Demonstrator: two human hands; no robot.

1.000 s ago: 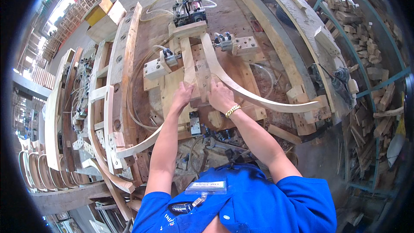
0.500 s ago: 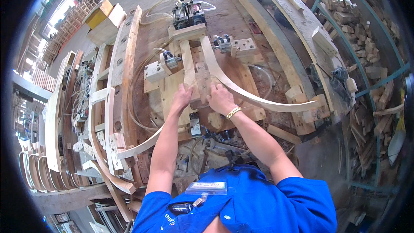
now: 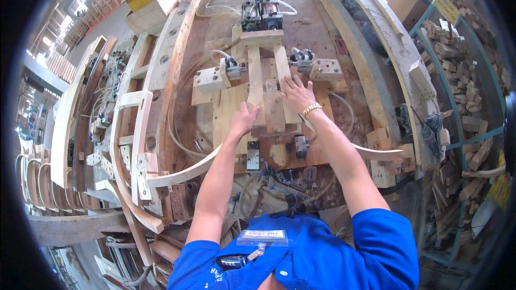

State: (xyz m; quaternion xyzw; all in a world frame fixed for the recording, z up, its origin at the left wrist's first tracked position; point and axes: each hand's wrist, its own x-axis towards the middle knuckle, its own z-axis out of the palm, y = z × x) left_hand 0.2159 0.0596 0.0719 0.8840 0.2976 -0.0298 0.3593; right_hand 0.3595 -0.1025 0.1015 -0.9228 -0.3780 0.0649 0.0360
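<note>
Two curved wooden strips lie mirrored in a wooden jig, flanking a centre block. My left hand is closed on the bend of the left curved strip, thumb and fingers near the block. My right hand lies flat, fingers spread, on the right curved strip; my forearm hides part of it. The strips' upper ends meet a wooden crosspiece below a pneumatic cylinder unit. Smaller cylinders, left and right, sit beside the strips.
Long wooden rails edge the bench on the left, with a second rail on the right. Clear air hoses loop around the jig. A rack of wood offcuts stands at the right. A power drill rests beside the right rail.
My right hand has moved up and spread flat on the right strip. That strip now sits lower and closer along the block. My left hand stays at the left strip. The view has shifted.
</note>
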